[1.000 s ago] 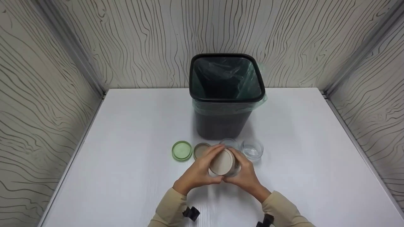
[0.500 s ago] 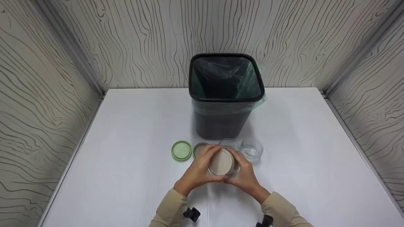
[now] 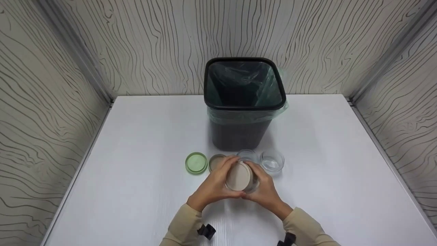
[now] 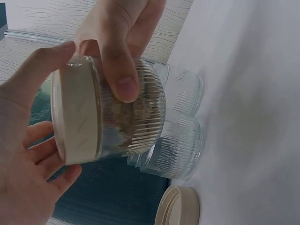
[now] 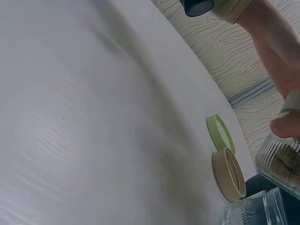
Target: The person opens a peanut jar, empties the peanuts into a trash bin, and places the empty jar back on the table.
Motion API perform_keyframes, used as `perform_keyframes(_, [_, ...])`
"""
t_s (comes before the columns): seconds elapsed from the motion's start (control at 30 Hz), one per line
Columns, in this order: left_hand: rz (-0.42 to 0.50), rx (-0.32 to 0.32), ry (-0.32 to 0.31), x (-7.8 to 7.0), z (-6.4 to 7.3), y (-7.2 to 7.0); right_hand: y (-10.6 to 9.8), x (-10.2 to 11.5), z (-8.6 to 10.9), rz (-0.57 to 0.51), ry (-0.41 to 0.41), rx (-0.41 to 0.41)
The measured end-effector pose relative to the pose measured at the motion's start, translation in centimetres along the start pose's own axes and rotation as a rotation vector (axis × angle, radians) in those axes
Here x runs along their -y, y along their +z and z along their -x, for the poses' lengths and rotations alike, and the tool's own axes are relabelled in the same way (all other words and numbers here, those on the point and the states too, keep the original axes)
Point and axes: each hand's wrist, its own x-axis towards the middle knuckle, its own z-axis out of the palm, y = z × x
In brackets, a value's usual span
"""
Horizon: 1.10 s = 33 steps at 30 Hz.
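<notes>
A ribbed glass jar (image 4: 140, 110) with brown contents is held between both hands over the table, its beige lid (image 3: 238, 176) on top and tilted toward the head camera. My left hand (image 3: 215, 182) grips the lid's rim, thumb on the near side and fingers on the far side. Around the glass body curls my right hand (image 3: 265, 186); its thumb presses the ribbed side in the left wrist view. What the brown contents are, I cannot tell. The right wrist view catches only part of the jar, at its right edge.
Behind the hands stand two open glass jars (image 3: 272, 161). A green lid (image 3: 196, 163) and a second beige lid (image 5: 228, 175) lie to their left. A black trash bin (image 3: 239, 131) with a green liner stands farther back on the white table (image 3: 143, 164).
The lid and the left hand have shifted very slightly left, and the left thumb has slid a little right along the near rim. Everything on the table stays put.
</notes>
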Motion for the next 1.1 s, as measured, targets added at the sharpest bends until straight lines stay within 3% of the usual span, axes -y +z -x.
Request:
perform_keyframes(0.2, [0.028, 0.055, 0.064, 0.27, -0.04, -0.46, 0.06, -0.28, 0.14, -0.001, -0.033, -0.001])
perform_keyframes(0.37, [0.037, 0.077, 0.079, 0.39, -0.05, -0.47, 0.14, -0.47, 0.20, -0.006, -0.051, -0.009])
perform_keyframes(0.6, [-0.007, 0.058, 0.110, 0.45, -0.04, -0.25, 0.19, -0.46, 0.44, 0.016, -0.034, -0.001])
perform_keyframes(0.83, [-0.059, 0.017, 0.070, 0.34, 0.02, -0.02, 0.04, -0.06, 0.32, 0.027, -0.020, 0.026])
perform_keyframes(1.1, [-0.073, -0.026, 0.036, 0.07, -0.02, 0.28, 0.00, -0.12, 0.11, 0.017, -0.066, 0.015])
